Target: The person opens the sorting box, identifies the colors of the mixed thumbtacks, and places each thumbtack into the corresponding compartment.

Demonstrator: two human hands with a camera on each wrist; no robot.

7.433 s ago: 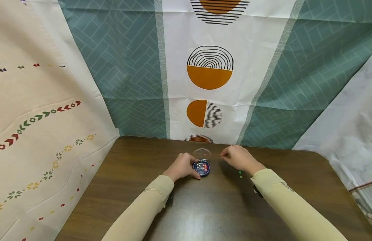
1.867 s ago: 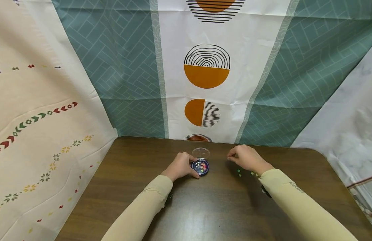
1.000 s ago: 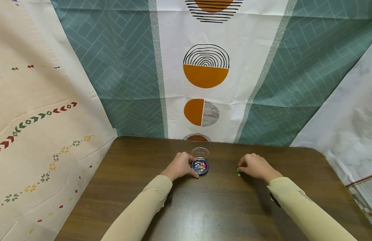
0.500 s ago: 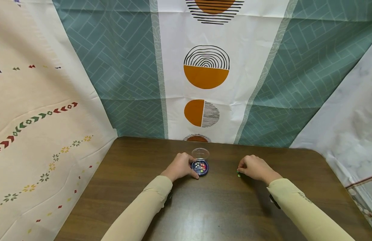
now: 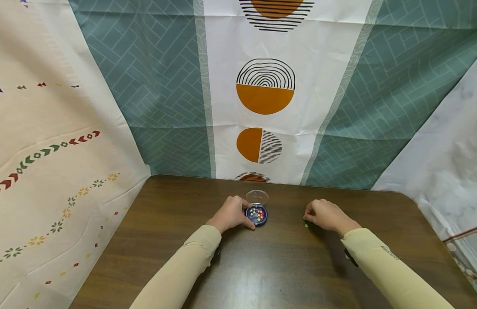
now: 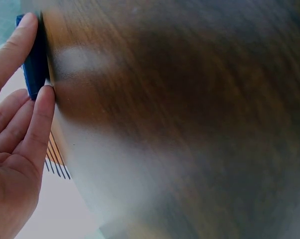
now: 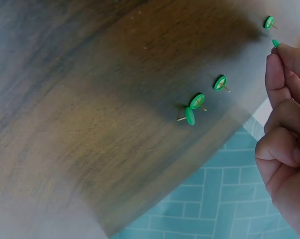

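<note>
My left hand [image 5: 231, 213] grips a small round blue case [image 5: 265, 221] from its left side, thumb at the near edge and fingers at the far edge. Its clear lid [image 5: 257, 196] stands up at the back, and red, white and green thumbtacks lie inside. The left wrist view shows the case's blue side wall [image 6: 36, 64] between thumb and fingers. To the right, my right hand [image 5: 326, 215] is low over the table, pinching a green thumbtack [image 7: 275, 43] between thumb and forefinger. Several loose green thumbtacks lie near it, one [image 7: 268, 22] close to the fingertips.
The brown wooden table [image 5: 246, 266] runs back to a patterned curtain [image 5: 173, 107]. Another cloth [image 5: 49, 171] hangs along the left side. Three thumbtacks, such as one with its pin showing [image 7: 220, 82], lie under the right hand's curled fingers.
A green thumbtack now lies in the case, unlike 7.4 s ago. My right hand has moved right and nearer to me, down to the loose thumbtacks, and pinches one. My left hand keeps its hold.
</note>
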